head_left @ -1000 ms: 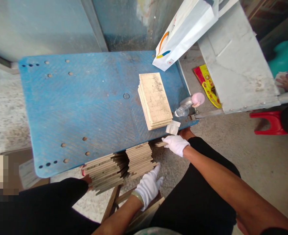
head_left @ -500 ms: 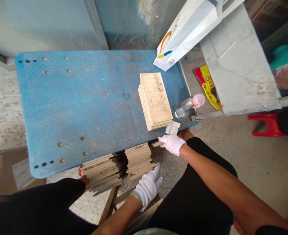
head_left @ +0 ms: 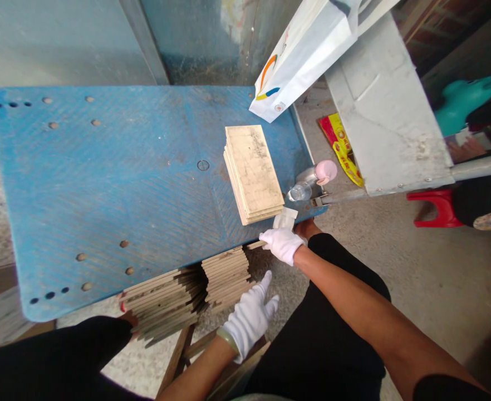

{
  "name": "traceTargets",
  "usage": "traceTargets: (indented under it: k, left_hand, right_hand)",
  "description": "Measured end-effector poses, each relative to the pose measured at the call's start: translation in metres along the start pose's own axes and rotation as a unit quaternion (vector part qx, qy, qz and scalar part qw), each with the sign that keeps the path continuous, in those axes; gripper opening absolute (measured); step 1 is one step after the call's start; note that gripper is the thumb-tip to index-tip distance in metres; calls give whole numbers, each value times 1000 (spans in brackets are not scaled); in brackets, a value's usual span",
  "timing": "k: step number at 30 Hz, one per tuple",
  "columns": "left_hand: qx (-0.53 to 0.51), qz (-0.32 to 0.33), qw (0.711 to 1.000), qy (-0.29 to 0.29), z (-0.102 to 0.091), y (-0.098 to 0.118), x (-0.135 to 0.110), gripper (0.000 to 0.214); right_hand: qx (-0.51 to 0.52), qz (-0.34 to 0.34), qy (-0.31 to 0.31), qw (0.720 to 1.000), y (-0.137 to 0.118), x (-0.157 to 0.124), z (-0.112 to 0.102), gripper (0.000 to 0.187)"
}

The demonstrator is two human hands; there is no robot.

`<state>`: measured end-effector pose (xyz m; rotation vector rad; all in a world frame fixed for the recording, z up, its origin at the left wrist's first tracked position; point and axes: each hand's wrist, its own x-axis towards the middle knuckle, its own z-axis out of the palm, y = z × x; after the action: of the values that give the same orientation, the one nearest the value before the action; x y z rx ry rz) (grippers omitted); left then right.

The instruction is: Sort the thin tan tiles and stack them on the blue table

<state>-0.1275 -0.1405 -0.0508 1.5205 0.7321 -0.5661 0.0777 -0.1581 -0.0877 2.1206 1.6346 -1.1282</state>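
My left hand (head_left: 249, 317), in a white glove, has its index finger and thumb spread apart and nothing between them. It is just right of a row of thin wooden boards (head_left: 227, 274) standing on edge below the table. A second, darker row of boards (head_left: 162, 301) stands to the left. My right hand (head_left: 283, 245), also gloved, is closed on the end of a thin wooden board (head_left: 256, 244) at the table's front edge, which partly hides that board. On the blue table (head_left: 103, 189) lies a stack of flat wooden boards (head_left: 255, 170).
A white paper bag (head_left: 304, 55) stands at the table's back right. Near the right edge are a clear bottle with a pink cap (head_left: 326, 170) and a white paper scrap (head_left: 285, 218). Farther right are a grey panel (head_left: 387, 106), a red stool (head_left: 437, 210) and part of another person.
The view has shifted, so the table sits farther left. My left hand has drawn slightly away from the row of boards, its fingers wider apart. My right hand stays on its board.
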Motion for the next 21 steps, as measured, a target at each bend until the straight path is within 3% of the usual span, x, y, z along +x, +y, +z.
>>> traceTargets:
  k: [11,15,18,21]
  left_hand:
    - [9,30,999,7,-5,0,5,64]
    - [7,19,1000,16,-8,4,6,64]
    - [-48,41,998,21,-9,2,10,66]
    - [-131,53,990,20,-10,1,17,68]
  right_hand:
    - [-3,28,7,1000,-5,-5,-14,30]
    - [1,66,81,995,-10,-15,-31,51]
    - [28,120,150,981,-1,-28,-40,47]
    - [59,183,94,977,16,-37,-37,44]
